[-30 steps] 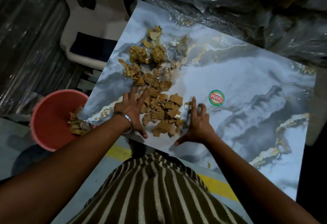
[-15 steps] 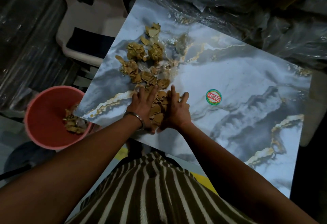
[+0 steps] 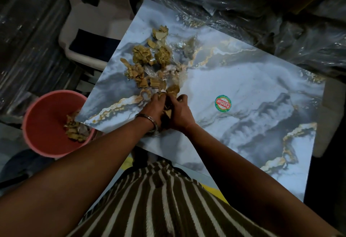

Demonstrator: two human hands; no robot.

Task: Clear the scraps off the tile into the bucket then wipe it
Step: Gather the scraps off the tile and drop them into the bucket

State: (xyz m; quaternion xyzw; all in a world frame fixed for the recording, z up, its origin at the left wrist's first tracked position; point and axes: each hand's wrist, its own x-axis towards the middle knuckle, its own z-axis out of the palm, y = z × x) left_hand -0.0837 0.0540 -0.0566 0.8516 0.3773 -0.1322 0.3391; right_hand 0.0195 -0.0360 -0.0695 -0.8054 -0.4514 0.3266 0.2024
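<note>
A large grey-and-white marble tile point(image 3: 243, 91) with gold veins lies in front of me. Brown cardboard and paper scraps point(image 3: 148, 64) are strewn over its left part. My left hand point(image 3: 152, 108), with a metal bangle on the wrist, and my right hand point(image 3: 180, 111) are pressed together near the tile's front edge. Both are cupped around a bunch of scraps point(image 3: 168, 109) gathered between them. A pink bucket point(image 3: 45, 122) sits on the floor under the tile's left corner, with scraps lying in it.
A round green-and-red sticker point(image 3: 222, 102) is stuck near the tile's middle. A white plastic chair point(image 3: 93, 25) stands behind the tile's left side. Dark plastic-wrapped bundles point(image 3: 252, 8) line the far side. A yellow floor stripe point(image 3: 129, 162) shows below the tile.
My hands, first spread apart around the near pile, have swept together and closed on the scraps. The near part of the tile now shows fewer loose pieces.
</note>
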